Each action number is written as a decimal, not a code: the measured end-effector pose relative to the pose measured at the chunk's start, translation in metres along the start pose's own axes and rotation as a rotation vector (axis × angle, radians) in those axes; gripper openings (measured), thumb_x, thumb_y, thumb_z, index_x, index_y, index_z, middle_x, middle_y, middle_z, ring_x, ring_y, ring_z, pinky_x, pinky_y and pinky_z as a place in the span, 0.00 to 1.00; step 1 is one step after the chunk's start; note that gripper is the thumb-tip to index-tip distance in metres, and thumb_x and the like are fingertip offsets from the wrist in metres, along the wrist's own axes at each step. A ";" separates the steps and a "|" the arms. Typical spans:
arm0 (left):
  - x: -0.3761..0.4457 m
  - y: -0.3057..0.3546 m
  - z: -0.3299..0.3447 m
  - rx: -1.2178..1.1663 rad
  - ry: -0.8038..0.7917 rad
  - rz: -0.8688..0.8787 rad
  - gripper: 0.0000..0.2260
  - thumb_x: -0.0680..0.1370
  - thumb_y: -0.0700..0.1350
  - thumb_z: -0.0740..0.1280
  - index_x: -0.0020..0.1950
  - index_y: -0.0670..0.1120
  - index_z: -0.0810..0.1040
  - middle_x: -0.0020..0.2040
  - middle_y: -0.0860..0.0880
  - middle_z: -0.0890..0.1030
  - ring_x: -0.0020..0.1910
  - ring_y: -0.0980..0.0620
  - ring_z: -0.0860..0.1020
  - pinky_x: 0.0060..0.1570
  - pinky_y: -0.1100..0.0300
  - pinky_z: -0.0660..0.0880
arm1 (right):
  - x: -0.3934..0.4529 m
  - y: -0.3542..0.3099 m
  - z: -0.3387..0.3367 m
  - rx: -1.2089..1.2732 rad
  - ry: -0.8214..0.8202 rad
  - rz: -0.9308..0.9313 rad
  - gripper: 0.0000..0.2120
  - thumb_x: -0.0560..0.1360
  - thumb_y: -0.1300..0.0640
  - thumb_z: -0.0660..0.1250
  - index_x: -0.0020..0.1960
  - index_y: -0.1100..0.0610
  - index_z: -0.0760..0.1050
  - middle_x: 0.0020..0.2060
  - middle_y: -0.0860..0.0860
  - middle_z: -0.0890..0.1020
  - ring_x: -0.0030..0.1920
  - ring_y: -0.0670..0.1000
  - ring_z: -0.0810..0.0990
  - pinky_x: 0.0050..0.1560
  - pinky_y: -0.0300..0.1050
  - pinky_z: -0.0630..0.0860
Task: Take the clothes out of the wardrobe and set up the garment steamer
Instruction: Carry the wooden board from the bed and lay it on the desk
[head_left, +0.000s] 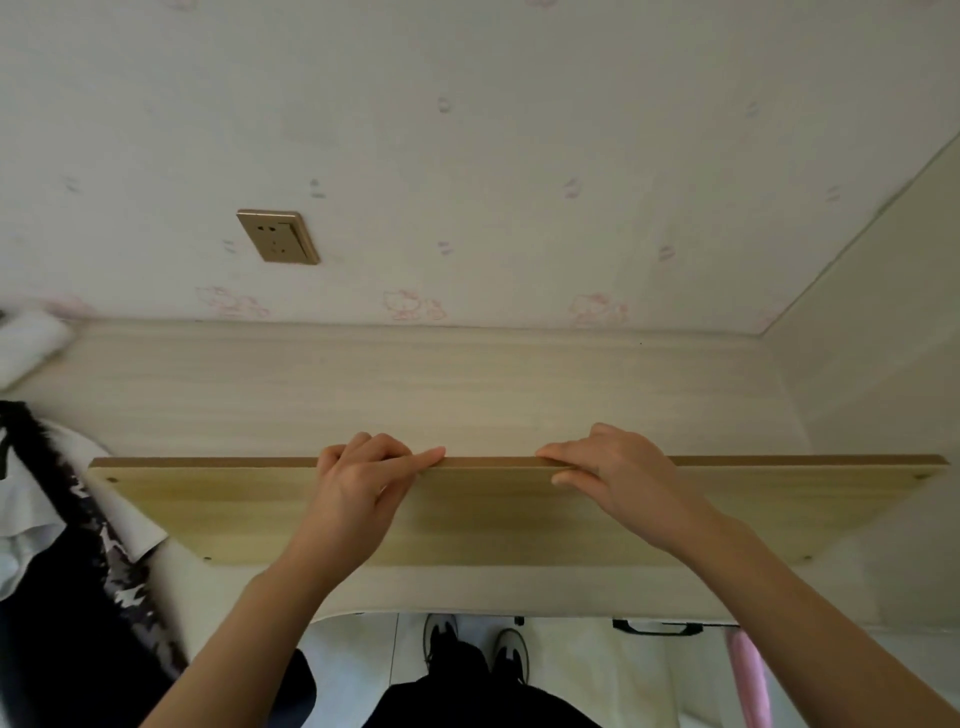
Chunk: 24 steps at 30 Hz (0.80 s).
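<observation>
Clothes (62, 545), dark patterned and white pieces, lie at the left edge of my view, beside the wooden board (493, 514) that I hold by its upper edge. My left hand (363, 483) curls over that edge, forefinger lying along it; my right hand (613, 467) hooks its fingers over the same edge, nearby. I judge the garments soft, light and limp, best gathered in bunched handfuls. No steamer is identifiable in view.

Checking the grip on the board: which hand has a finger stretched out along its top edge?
The left hand: its forefinger lies straight along the wooden board's top edge, pointing at the right hand, whose fingers all curl over the edge.
</observation>
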<state>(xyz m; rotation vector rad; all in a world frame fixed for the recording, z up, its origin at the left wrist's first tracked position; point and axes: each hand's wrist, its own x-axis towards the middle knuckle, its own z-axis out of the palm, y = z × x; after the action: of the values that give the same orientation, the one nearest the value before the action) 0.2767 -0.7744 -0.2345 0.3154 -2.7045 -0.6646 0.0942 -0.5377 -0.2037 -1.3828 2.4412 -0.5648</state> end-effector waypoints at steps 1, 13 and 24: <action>0.002 -0.004 -0.001 0.001 -0.005 0.002 0.15 0.78 0.50 0.60 0.61 0.61 0.79 0.43 0.61 0.75 0.41 0.60 0.69 0.45 0.57 0.62 | 0.004 -0.001 0.000 -0.002 -0.001 0.020 0.15 0.78 0.48 0.64 0.64 0.44 0.75 0.40 0.41 0.74 0.41 0.43 0.70 0.42 0.42 0.68; 0.065 -0.059 0.015 0.051 -0.131 -0.063 0.13 0.79 0.50 0.61 0.62 0.54 0.78 0.49 0.57 0.80 0.51 0.54 0.76 0.53 0.53 0.68 | 0.072 0.003 0.017 -0.302 -0.091 0.113 0.28 0.73 0.42 0.68 0.69 0.44 0.62 0.60 0.45 0.73 0.60 0.51 0.68 0.58 0.48 0.69; 0.115 -0.110 0.068 0.167 -0.549 -0.187 0.30 0.74 0.58 0.68 0.73 0.55 0.64 0.62 0.51 0.71 0.63 0.48 0.65 0.64 0.52 0.61 | 0.142 0.047 0.073 -0.342 -0.259 0.204 0.39 0.65 0.45 0.74 0.70 0.49 0.59 0.62 0.52 0.68 0.63 0.55 0.69 0.63 0.51 0.66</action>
<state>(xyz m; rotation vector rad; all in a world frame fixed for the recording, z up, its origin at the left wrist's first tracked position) 0.1605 -0.8754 -0.3130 0.4932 -3.2957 -0.6520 0.0180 -0.6529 -0.2967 -1.2084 2.4961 0.0801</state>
